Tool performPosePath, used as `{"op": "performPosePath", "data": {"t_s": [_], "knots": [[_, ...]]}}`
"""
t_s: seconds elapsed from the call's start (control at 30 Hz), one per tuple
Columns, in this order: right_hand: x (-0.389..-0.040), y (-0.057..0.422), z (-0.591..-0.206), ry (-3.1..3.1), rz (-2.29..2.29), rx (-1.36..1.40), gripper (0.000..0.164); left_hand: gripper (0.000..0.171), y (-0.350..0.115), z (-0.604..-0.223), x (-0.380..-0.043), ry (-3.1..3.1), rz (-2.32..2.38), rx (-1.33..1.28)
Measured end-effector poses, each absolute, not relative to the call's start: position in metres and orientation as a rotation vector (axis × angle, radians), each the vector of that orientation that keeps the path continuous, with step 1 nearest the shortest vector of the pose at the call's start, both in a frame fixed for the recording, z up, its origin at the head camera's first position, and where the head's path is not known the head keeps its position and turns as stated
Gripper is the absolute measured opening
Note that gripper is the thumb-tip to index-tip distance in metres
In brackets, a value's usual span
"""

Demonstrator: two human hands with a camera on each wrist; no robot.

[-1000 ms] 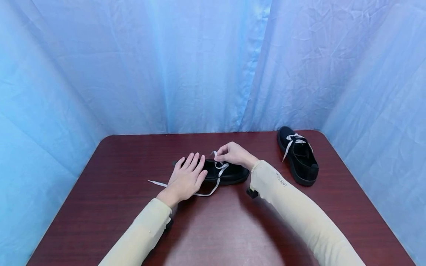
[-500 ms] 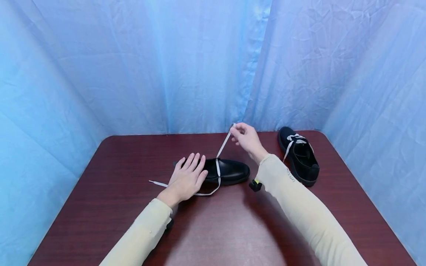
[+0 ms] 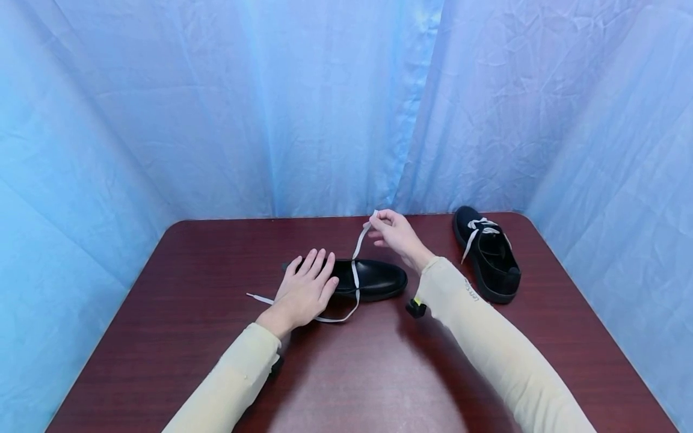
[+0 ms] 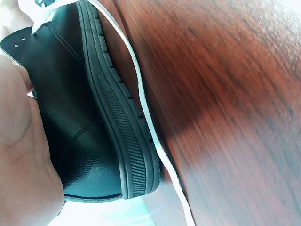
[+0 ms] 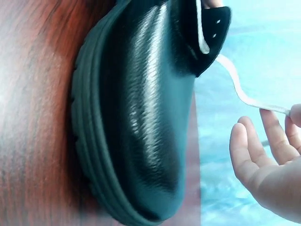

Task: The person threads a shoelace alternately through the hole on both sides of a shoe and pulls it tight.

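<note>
A black leather shoe [image 3: 379, 278] lies sole-down on the table, toe to the right. One white shoelace [image 3: 355, 273] crosses its front and comes out on both sides. My left hand [image 3: 303, 294] rests with spread fingers over the heel end of the shoe. Beyond the shoe, my right hand [image 3: 397, 234] pinches the far end of the lace between thumb and finger, with slack in it. In the right wrist view the shoelace [image 5: 237, 87] runs from the eyelet flap to the fingertips. The near end of the lace curves over the table and passes under my left wrist.
A second black shoe [image 3: 491, 264], laced in white, stands at the table's back right corner. The dark red wooden table [image 3: 352, 373] has rounded back corners. Light blue curtains [image 3: 335, 108] hang close behind and on both sides.
My right hand has drawn the lace up and away from the shoe's front, then come down slightly left, leaving the lace slacker. The upper lace crossing is pulled out. My left hand stays put.
</note>
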State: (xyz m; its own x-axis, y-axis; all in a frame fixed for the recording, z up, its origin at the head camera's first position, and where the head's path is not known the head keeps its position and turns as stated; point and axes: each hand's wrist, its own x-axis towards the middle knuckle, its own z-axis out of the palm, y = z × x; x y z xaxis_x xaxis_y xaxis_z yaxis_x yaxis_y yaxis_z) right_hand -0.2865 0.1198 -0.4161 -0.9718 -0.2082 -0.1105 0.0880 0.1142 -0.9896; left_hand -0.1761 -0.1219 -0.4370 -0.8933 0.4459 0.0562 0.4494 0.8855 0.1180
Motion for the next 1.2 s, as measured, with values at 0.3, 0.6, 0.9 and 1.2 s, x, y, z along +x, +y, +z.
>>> {"op": "performPosePath", "data": {"t_s": [0.3,0.6,0.9,1.2], "knots": [[-0.279,0.121,-0.402,2.075,-2.033,-0.322,0.023,0.061,-0.122,-0.437,-0.177,-3.032,-0.174,-0.714],[-0.263,0.121,-0.381,2.029,-2.055,-0.462,0.028,0.061,-0.122,-0.436,-0.177,-3.039,-0.168,-0.712],[-0.249,0.127,-0.369,2.030,-2.084,-0.556,0.023,0.061,-0.124,-0.436,-0.178,-3.038,-0.185,-0.714],[-0.236,0.133,-0.363,2.120,-1.961,-0.667,0.031,0.061,-0.126,-0.438,-0.178,-3.035,-0.208,-0.714]]}}
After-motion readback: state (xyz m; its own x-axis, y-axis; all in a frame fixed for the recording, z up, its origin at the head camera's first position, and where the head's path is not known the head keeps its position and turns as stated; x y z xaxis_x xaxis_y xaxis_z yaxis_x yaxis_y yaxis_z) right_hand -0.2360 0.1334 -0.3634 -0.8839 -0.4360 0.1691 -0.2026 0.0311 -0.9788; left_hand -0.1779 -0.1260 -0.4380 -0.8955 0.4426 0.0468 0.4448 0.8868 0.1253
